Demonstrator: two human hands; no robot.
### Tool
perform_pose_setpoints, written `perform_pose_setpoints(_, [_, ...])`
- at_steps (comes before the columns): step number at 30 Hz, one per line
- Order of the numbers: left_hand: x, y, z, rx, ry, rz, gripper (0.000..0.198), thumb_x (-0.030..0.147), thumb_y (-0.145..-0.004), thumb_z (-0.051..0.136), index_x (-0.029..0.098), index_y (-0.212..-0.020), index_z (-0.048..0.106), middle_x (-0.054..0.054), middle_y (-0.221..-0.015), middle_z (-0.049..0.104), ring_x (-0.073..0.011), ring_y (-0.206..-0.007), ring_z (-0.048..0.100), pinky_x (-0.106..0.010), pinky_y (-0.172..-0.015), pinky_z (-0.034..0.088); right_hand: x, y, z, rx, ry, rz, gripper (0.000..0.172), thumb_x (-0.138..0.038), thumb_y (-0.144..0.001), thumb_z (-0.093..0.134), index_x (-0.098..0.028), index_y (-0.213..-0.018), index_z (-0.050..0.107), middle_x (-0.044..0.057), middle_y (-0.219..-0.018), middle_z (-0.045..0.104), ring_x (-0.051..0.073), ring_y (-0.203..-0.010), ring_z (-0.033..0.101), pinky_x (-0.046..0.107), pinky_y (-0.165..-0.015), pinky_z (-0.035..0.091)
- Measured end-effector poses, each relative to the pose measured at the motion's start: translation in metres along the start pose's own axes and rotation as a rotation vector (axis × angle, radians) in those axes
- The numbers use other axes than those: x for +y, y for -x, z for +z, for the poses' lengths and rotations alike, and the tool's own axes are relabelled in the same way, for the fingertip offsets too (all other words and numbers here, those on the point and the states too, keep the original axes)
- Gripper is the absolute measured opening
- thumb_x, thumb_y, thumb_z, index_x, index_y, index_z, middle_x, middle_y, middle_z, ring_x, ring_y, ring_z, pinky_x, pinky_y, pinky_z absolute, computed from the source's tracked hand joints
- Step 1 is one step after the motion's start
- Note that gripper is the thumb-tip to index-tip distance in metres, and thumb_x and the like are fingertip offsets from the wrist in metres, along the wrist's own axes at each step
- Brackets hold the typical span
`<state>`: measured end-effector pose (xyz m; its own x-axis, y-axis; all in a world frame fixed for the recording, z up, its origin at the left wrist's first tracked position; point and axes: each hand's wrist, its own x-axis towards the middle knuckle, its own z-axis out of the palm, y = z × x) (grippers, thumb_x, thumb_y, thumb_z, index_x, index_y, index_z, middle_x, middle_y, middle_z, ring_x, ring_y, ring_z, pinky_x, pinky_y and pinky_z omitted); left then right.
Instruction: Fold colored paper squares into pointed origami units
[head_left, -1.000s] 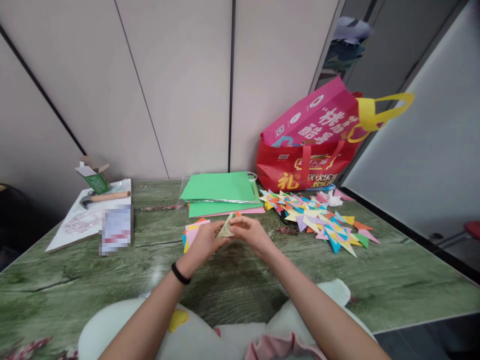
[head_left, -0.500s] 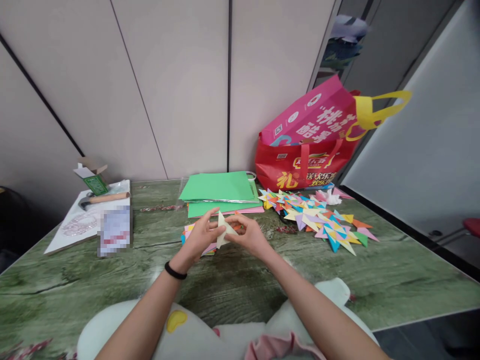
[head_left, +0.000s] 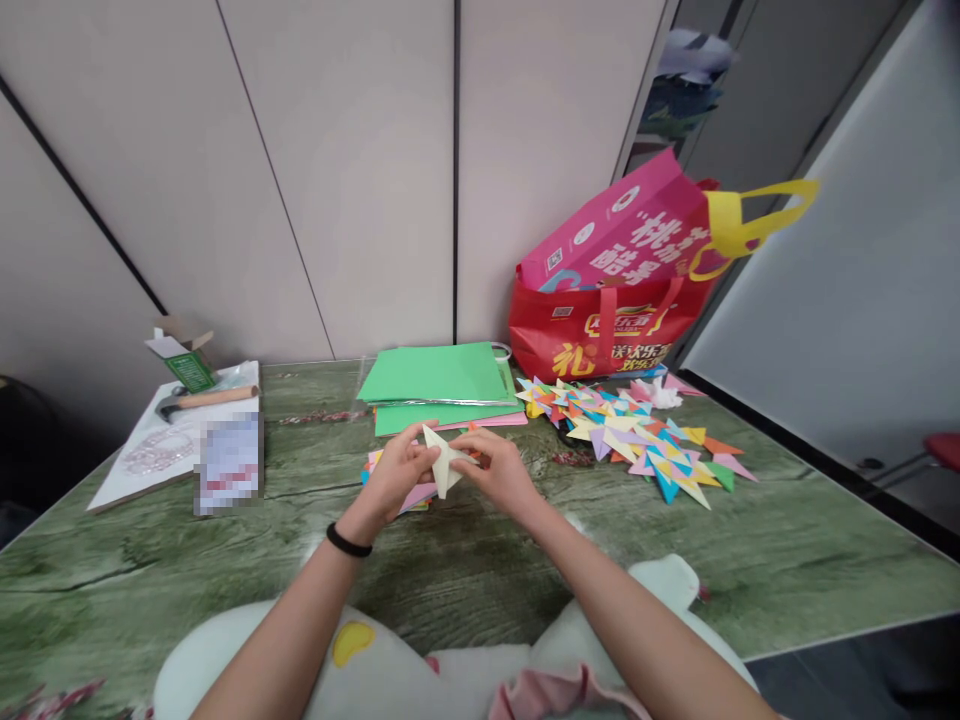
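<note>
A pale cream piece of folded paper [head_left: 442, 468] with pointed ends is held up over the table between both hands. My left hand [head_left: 401, 475], with a black band at its wrist, pinches the paper's left side between thumb and fingers. From the other side, my right hand [head_left: 495, 468] grips its right part with thumb and fingertips. Beneath and behind the hands lie several coloured papers [head_left: 418, 497], partly hidden. Just beyond them are green paper sheets [head_left: 439, 372], some in a clear sleeve.
Many colourful folded paper pieces [head_left: 652, 445] are heaped on the right. Behind them stands a red bag [head_left: 555, 330] holding a pink bag [head_left: 607, 235]. At left, a hammer [head_left: 214, 397] and a green box [head_left: 187, 368] rest on a white board [head_left: 142, 470].
The folded paper has turned in my fingers, its upper point now leaning left. My left fingers have curled in closer around it.
</note>
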<state>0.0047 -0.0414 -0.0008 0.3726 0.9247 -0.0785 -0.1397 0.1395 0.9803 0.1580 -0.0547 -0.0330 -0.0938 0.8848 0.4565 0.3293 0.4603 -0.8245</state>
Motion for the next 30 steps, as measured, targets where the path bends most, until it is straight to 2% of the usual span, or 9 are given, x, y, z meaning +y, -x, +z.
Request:
perform_pose_setpoints(4, [-0.001, -0.002, -0.001, 0.029, -0.042, 0.019, 0.041, 0.026, -0.058, 0.069, 0.013, -0.093, 0.052, -0.001, -0.066, 0.064, -0.0142, -0.057, 0.061, -0.026, -0.055, 0.048, 0.002, 0.0, 0.001, 0.028, 0.0, 0.007, 0.016, -0.026, -0.077, 0.054, -0.022, -0.085, 0.067, 0.005, -0.083, 0.065, 0.017, -0.073, 0.057, 0.026, -0.058, 0.043])
perform_pose_setpoints(8, [-0.004, -0.005, -0.003, 0.089, -0.098, 0.032, 0.028, 0.025, -0.059, 0.068, 0.014, -0.08, 0.053, 0.0, -0.062, 0.063, -0.0142, -0.055, 0.06, -0.024, -0.05, 0.047, 0.003, 0.0, 0.002, 0.1, -0.012, 0.08, 0.021, -0.032, -0.079, 0.05, -0.019, -0.07, 0.065, 0.003, -0.066, 0.061, 0.015, -0.06, 0.053, 0.024, -0.052, 0.039])
perform_pose_setpoints(10, [-0.005, -0.006, -0.003, 0.114, -0.108, 0.041, 0.027, 0.028, -0.058, 0.069, 0.013, -0.075, 0.055, -0.001, -0.062, 0.064, -0.0139, -0.055, 0.059, -0.024, -0.05, 0.047, 0.004, 0.0, 0.002, 0.118, -0.079, 0.141, 0.023, -0.034, -0.077, 0.051, -0.017, -0.067, 0.062, 0.001, -0.06, 0.058, 0.014, -0.054, 0.05, 0.023, -0.049, 0.037])
perform_pose_setpoints(15, [-0.006, -0.006, -0.004, 0.167, -0.119, 0.05, 0.027, 0.032, -0.058, 0.071, 0.011, -0.07, 0.059, -0.002, -0.057, 0.064, -0.0122, -0.049, 0.057, -0.022, -0.047, 0.045, 0.003, -0.002, 0.005, 0.101, -0.352, 0.296, 0.021, -0.036, -0.07, 0.057, -0.016, -0.074, 0.059, -0.002, -0.056, 0.056, 0.01, -0.047, 0.048, 0.021, -0.045, 0.037])
perform_pose_setpoints(20, [-0.005, -0.006, -0.007, 0.212, -0.088, 0.059, 0.031, 0.034, -0.055, 0.074, 0.011, -0.071, 0.06, -0.002, -0.059, 0.066, -0.0124, -0.05, 0.058, -0.022, -0.047, 0.045, 0.001, -0.003, 0.004, 0.033, -0.541, 0.361, 0.024, -0.038, -0.071, 0.055, -0.019, -0.085, 0.058, -0.002, -0.06, 0.058, 0.012, -0.05, 0.053, 0.025, -0.047, 0.047])
perform_pose_setpoints(23, [-0.002, -0.006, -0.008, 0.237, -0.035, 0.064, 0.033, 0.033, -0.053, 0.075, 0.01, -0.071, 0.06, -0.002, -0.06, 0.066, -0.0114, -0.048, 0.057, -0.021, -0.046, 0.045, -0.001, -0.002, 0.003, -0.032, -0.559, 0.302, 0.026, -0.031, -0.074, 0.05, -0.021, -0.097, 0.055, 0.0, -0.073, 0.062, 0.012, -0.053, 0.056, 0.026, -0.05, 0.05])
perform_pose_setpoints(25, [-0.001, -0.006, -0.008, 0.239, -0.01, 0.061, 0.033, 0.033, -0.052, 0.076, 0.01, -0.071, 0.06, -0.002, -0.058, 0.065, -0.0108, -0.047, 0.057, -0.021, -0.046, 0.045, -0.002, -0.001, 0.002, -0.054, -0.487, 0.21, 0.029, -0.022, -0.074, 0.048, -0.022, -0.102, 0.053, 0.002, -0.086, 0.062, 0.01, -0.056, 0.057, 0.024, -0.051, 0.049])
perform_pose_setpoints(27, [-0.002, -0.006, -0.009, 0.227, -0.018, 0.051, 0.033, 0.033, -0.052, 0.075, 0.01, -0.071, 0.06, -0.002, -0.058, 0.065, -0.0109, -0.047, 0.057, -0.021, -0.046, 0.045, -0.002, 0.0, 0.002, -0.033, -0.341, 0.095, 0.033, -0.013, -0.07, 0.048, -0.022, -0.101, 0.055, 0.003, -0.095, 0.06, 0.01, -0.06, 0.056, 0.021, -0.051, 0.046])
perform_pose_setpoints(30, [-0.004, -0.007, -0.01, 0.21, -0.063, 0.057, 0.032, 0.033, -0.054, 0.074, 0.011, -0.072, 0.06, -0.002, -0.058, 0.065, -0.0114, -0.048, 0.057, -0.021, -0.045, 0.044, -0.001, 0.002, 0.001, 0.016, -0.123, -0.05, 0.033, -0.004, -0.066, 0.049, -0.02, -0.092, 0.06, 0.005, -0.097, 0.058, 0.012, -0.068, 0.056, 0.02, -0.053, 0.045])
